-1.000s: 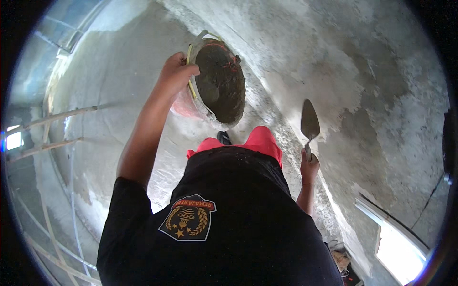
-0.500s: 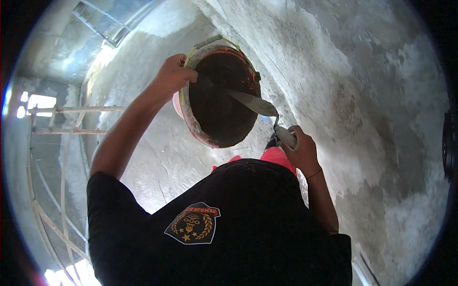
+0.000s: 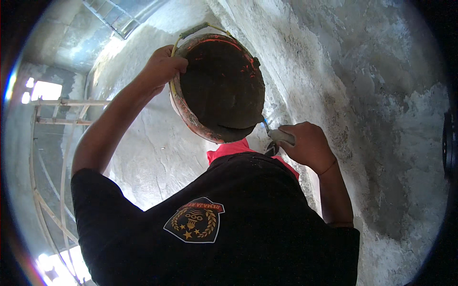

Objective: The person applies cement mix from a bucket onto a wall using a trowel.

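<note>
My left hand [image 3: 163, 70] grips the far-left rim of a worn, reddish bucket [image 3: 189, 119], which is tilted so that its mouth shows. Dark, wet mortar [image 3: 219, 90] lies inside, with orange-red streaks of bare wall near the far side. A carrying handle [image 3: 194, 30] with a grey grip stands up beyond the rim. My right hand [image 3: 307, 147] is closed around the grey, mortar-caked handle of a trowel [image 3: 283, 137]. Its neck reaches the bucket's near-right rim, where the blade is covered by mortar and hard to make out.
A rough, patchy plastered wall [image 3: 372, 119] rises close on my right. The smeared grey floor [image 3: 152, 148] spreads beneath the bucket. At the left stands a wooden pole frame [image 3: 71, 103], and a metal ladder-like frame [image 3: 112, 18] is at the far left.
The trowel blade has moved from the middle of the bucket to its near-right rim, down into the mortar. The bucket and my left hand have shifted slightly left and farther away.
</note>
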{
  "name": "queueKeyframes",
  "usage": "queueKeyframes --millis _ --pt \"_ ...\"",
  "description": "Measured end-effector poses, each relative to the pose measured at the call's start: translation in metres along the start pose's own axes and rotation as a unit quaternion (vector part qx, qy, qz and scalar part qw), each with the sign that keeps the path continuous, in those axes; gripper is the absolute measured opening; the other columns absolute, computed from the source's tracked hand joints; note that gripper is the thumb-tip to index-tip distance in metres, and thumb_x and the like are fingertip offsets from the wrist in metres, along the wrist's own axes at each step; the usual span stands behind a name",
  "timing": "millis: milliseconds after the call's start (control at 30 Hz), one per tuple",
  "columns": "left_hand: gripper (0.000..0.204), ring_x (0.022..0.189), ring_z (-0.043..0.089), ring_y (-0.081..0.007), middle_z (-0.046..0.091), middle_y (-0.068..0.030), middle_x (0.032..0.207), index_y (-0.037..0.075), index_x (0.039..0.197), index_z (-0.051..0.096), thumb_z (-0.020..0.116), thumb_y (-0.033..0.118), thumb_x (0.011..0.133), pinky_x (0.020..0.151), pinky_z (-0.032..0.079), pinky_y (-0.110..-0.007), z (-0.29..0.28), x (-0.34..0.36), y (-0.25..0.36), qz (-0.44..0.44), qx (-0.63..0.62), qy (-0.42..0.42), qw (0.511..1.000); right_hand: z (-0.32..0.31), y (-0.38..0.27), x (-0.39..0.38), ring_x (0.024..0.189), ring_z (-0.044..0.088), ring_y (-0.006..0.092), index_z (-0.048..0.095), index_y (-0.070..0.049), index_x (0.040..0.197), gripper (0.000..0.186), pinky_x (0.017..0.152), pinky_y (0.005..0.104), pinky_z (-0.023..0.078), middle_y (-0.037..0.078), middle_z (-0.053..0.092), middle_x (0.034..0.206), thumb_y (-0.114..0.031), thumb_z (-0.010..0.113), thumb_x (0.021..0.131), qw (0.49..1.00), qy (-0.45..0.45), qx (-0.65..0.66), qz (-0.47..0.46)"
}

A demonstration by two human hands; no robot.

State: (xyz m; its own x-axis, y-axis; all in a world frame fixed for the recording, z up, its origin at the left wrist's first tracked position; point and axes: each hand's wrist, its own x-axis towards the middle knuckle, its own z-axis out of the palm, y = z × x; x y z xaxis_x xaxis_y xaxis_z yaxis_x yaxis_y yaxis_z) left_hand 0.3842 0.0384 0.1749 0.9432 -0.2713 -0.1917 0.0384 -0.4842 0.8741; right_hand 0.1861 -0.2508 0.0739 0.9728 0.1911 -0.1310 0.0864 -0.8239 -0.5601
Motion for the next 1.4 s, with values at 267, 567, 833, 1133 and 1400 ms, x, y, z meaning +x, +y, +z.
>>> queueKeyframes --millis 267,567,833,1133,1400 --pt "0.017 0.063 0.047 -0.0119 0.053 -0.0028 0.069 -0.002 0.082 0.06 0.056 0.0 0.066 0.058 0.039 -0.026 -0.003 0.023 0.006 -0.006 0.018 -0.027 0.999 -0.014 0.007 -0.003 0.077 0.065 0.0319 0.071 -0.012 0.1 0.036 0.073 0.0381 0.051 0.016 0.068 0.086 -0.025 0.076 0.068 0.999 0.023 0.02 0.04" --pt "0.021 0.064 0.049 -0.0131 0.054 -0.0037 0.071 -0.002 0.086 0.061 0.054 0.0 0.067 0.058 0.041 -0.027 -0.01 0.037 0.007 0.013 0.014 -0.089 0.996 -0.012 0.011 0.02 0.08 0.063 0.0294 0.071 -0.016 0.101 0.038 0.072 0.038 0.05 0.013 0.067 0.084 -0.029 0.078 0.066 0.997 0.029 -0.046 0.062" --pt "0.024 0.066 0.053 -0.0144 0.056 -0.0057 0.07 -0.002 0.09 0.061 0.056 0.002 0.067 0.061 0.043 -0.028 -0.018 0.065 0.007 0.027 0.081 -0.109 0.99 -0.004 -0.002 0.047 0.074 0.063 0.0285 0.069 -0.02 0.106 0.037 0.065 0.0384 0.05 0.01 0.062 0.079 -0.026 0.075 0.07 0.979 0.108 -0.153 0.075" --pt "0.019 0.058 0.053 -0.0146 0.057 -0.0068 0.066 -0.002 0.085 0.061 0.06 0.004 0.067 0.052 0.042 -0.029 -0.01 0.079 0.012 0.05 0.101 -0.114 0.987 0.009 0.008 0.073 0.072 0.063 0.0273 0.068 -0.021 0.107 0.037 0.063 0.0378 0.05 0.009 0.061 0.082 -0.025 0.075 0.071 0.968 0.157 -0.186 0.056" --pt "0.016 0.058 0.053 -0.0146 0.056 -0.0066 0.064 -0.001 0.081 0.061 0.059 0.005 0.066 0.053 0.042 -0.029 -0.014 0.082 0.018 0.056 0.109 -0.097 0.988 0.011 0.012 0.088 0.068 0.061 0.0263 0.067 -0.022 0.108 0.038 0.059 0.0378 0.049 0.008 0.057 0.077 -0.021 0.075 0.071 0.959 0.207 -0.194 0.003"
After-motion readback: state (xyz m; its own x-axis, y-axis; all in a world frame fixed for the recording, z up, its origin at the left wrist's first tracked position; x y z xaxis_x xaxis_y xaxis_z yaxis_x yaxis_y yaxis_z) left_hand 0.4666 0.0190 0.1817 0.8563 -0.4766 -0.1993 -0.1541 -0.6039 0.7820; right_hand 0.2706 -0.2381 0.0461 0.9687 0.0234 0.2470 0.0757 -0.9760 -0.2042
